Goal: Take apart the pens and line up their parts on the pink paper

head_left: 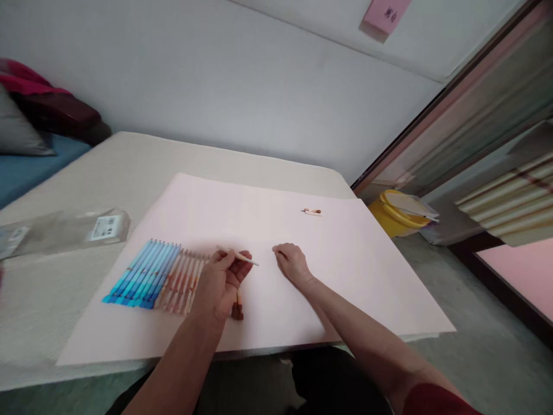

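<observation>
Domestic premises, a living or sleeping room. Evidence: a bed (30,167) with a blue sheet at left, carrying a grey cushion (19,134) and red bedding (30,83). A low cloth-covered table (129,158) stands against a plain painted wall (242,75). A yellow plastic bucket (386,222) sits on the bare floor (475,357) beside a sliding door frame (436,109).

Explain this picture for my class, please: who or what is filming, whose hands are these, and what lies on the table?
There is no machine here: a person wears one camera on the head, looking forward and down, so you see that person's own two hands. The left hand pinches a thin pale pen. The right hand rests on a large pink sheet, holding nothing that shows. Beside the left hand lies a row of pens, blue ones then clear ones. A small item lies farther off on the sheet, too small to identify. To the left, clear plastic packaging lies on the table.
</observation>
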Motion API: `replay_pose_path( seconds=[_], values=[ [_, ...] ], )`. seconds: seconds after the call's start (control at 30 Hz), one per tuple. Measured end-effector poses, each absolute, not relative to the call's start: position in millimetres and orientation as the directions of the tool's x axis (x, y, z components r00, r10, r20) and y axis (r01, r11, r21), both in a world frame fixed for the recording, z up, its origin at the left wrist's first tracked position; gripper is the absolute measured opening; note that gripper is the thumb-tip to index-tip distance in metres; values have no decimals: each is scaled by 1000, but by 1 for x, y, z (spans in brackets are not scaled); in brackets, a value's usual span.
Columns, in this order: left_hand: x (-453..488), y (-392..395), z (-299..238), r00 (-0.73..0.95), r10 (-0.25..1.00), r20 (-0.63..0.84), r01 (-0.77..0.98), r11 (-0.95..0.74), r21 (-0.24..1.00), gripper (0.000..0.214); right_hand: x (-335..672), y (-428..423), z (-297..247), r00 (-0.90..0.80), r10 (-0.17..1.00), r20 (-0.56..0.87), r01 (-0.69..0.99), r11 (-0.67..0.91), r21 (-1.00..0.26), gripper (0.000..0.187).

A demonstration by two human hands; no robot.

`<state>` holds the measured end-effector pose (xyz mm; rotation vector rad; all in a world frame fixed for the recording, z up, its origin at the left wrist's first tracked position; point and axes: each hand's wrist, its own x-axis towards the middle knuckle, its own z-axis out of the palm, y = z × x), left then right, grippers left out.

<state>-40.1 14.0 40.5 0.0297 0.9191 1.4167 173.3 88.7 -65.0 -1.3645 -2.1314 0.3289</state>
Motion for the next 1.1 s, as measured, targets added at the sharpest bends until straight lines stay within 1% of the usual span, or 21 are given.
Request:
replay_pose_path(
  seconds=[0.17,0.33,0.43,0.5,0.57,0.67,0.73,0.77,0.83,0.93,1.0,1.03,1.07,1.1],
  values=[
    [-40,14,42,-126,841,-527,-823,208,528,12,176,87,-68,-348,863,366,749,491,-445,18],
    [-39,14,44,-125,836,-534,-824,212,525,14,173,83,-61,-357,870,339,781,477,-402,18],
    [-40,14,44,-128,837,-532,-828,206,522,14,174,80,-50,-368,870,329,783,481,-395,25],
    [-40,13,43,-126,841,-527,-828,204,523,13,178,73,-40,-343,884,316,816,448,-366,27],
    [-40,13,42,-121,847,-518,-826,204,526,13,186,64,-33,-284,923,258,886,356,-297,22],
    [-39,14,41,-122,848,-516,-825,202,527,13,196,50,-31,-196,977,80,962,208,-178,19],
    [-39,15,41,-122,848,-515,-826,201,526,14,198,45,-34,-181,984,1,971,178,-162,19],
    [-40,15,41,-123,850,-512,-826,198,528,14,198,45,-37,-183,983,-9,967,179,-182,19],
    [-42,16,41,-128,859,-496,-824,185,535,13,194,49,-41,-194,981,13,946,190,-261,17],
    [-45,17,40,-145,873,-466,-827,152,542,14,186,61,-45,-168,984,58,862,175,-475,9],
    [-48,17,41,-150,878,-454,-828,140,543,15,181,67,-46,-122,991,50,758,126,-640,9],
    [-49,16,42,-151,879,-453,-827,139,545,15,180,69,-46,-99,995,35,705,95,-703,11],
    [-50,16,43,-152,879,-452,-825,139,547,16,179,70,-46,-80,997,21,665,69,-744,12],
    [-51,16,44,-152,880,-450,-824,139,550,16,179,70,-45,-66,998,17,652,56,-756,13]
  ],
)
